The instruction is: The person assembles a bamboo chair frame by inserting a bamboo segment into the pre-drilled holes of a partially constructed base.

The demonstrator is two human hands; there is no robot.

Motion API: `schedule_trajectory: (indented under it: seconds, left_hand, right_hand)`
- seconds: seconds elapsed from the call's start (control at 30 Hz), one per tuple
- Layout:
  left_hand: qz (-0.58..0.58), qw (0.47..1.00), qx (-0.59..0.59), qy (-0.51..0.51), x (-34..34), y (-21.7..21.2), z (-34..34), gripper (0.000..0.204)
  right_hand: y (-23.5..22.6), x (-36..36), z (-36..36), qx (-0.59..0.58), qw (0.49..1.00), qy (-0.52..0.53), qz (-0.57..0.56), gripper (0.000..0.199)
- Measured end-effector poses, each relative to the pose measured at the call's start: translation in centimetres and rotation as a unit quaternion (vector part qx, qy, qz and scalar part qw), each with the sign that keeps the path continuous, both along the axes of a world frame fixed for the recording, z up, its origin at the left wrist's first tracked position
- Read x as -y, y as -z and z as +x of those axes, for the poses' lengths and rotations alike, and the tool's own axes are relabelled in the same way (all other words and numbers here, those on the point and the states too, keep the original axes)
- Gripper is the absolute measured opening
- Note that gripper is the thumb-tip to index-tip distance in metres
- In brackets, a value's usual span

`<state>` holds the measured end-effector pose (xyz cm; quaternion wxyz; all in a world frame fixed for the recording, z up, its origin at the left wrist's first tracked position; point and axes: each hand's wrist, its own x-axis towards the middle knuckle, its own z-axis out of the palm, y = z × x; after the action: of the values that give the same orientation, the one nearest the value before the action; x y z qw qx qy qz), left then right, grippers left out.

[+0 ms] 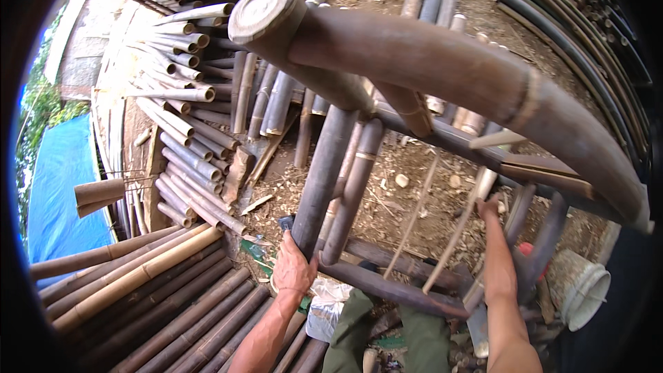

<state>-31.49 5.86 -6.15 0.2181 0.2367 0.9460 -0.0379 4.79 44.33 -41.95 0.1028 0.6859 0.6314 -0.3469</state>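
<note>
A bamboo frame (pixel 352 276) of dark poles joined together fills the middle and right, tilted above my legs. Its thick curved pole (pixel 428 62) arches across the top, with a pale cut end at upper left. My left hand (pixel 293 266) is closed round the lower end of a dark upright pole (pixel 323 186). Just past its fingers is a small black object (pixel 286 222), too small to name. My right hand (pixel 488 207) reaches inside the frame, its fingers closed on a pale wooden stick (pixel 486 181). Thin bamboo slats (pixel 452 245) slant beside it.
Cut bamboo poles (pixel 179 107) are stacked at left, and more dark poles (pixel 179 311) lie at lower left. Long poles (pixel 573 48) lie at far right. A dirty white bucket (pixel 583 290) tips at lower right. Wood chips cover the dirt floor (pixel 373 193). A blue tarp (pixel 69 186) is at far left.
</note>
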Motion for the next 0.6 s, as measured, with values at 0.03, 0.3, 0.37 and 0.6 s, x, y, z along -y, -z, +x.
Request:
schedule_trajectory:
  seconds: [0.03, 0.3, 0.37, 0.6]
  left_hand:
    - [-0.008, 1.0, -0.005, -0.011, 0.3, -0.4, 0.1, 0.094]
    - [0.009, 1.0, -0.001, 0.011, -1.0, 0.4, 0.2, 0.098]
    - [-0.009, 1.0, -0.003, 0.007, -0.5, 0.2, 0.5, 0.098]
    - [-0.002, 1.0, 0.005, 0.0, -0.3, 0.1, 0.7, 0.096]
  right_hand:
    - [2.6, 0.7, 0.0, -0.048, 0.998, 0.035, 0.024, 0.104]
    - [11.0, -2.5, 2.0, -0.061, 0.98, 0.185, 0.036, 0.081]
    - [9.2, -0.2, 0.9, 0.008, 0.995, 0.06, 0.076, 0.082]
    - [-3.9, 6.4, 0.0, -0.172, 0.913, 0.344, -0.136, 0.051]
